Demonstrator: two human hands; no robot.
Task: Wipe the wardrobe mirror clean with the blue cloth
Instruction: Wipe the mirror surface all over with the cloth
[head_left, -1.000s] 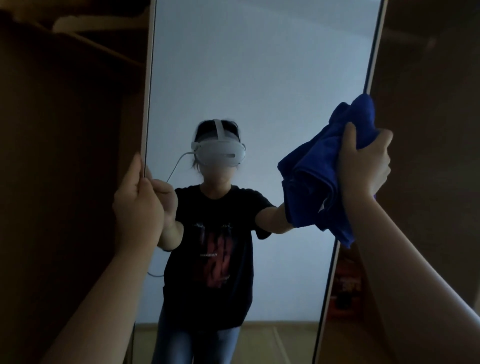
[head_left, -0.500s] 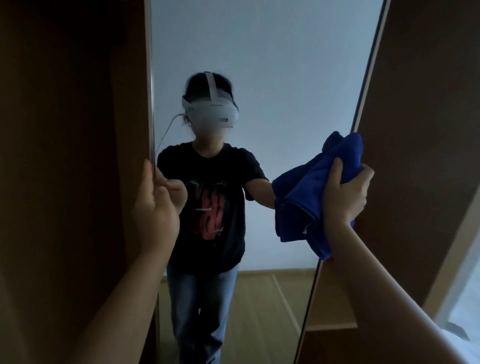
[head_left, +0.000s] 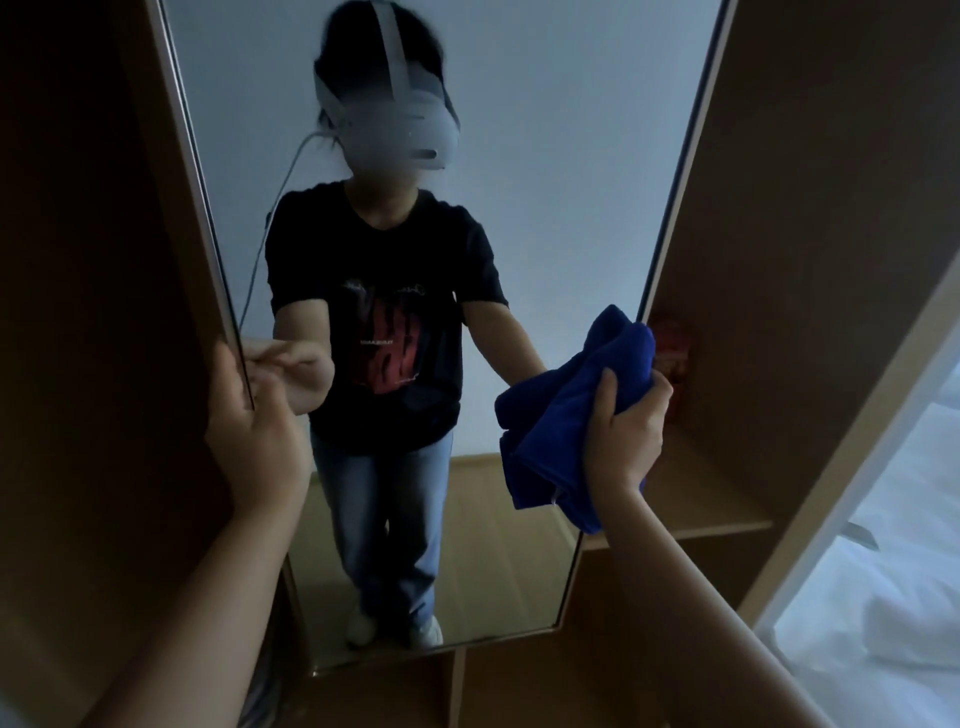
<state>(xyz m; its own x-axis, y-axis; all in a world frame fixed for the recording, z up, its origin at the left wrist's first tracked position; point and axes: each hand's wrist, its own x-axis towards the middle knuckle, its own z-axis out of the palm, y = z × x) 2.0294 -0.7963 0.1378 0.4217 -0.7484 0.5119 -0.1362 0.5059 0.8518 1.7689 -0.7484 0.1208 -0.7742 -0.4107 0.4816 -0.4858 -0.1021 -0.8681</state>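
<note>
Over at the left edge of the mirror (head_left: 519, 218), the left hand (head_left: 254, 441) holds the frame, thumb on the glass side and fingers curled round behind the edge, steadying the tall panel. The mirror runs long from top to bottom and narrows toward its bottom edge near the floor. Across at its right edge, the right hand (head_left: 626, 431) has its fingers curled tight into the bunched blue cloth (head_left: 566, 410), which sits against the lower right part of the glass, overlapping the frame there. From those fingers, the uncleaned run of glass lies mostly to the left and below, I'd judge, so the right hand, already on the surface, is the one placed to sweep leftward. The top of the mirror is cut off. Whether the cloth truly presses on the glass is hard to tell. A reddish thing on the wardrobe shelf (head_left: 691, 483) behind the cloth is too dim to identify.
</note>
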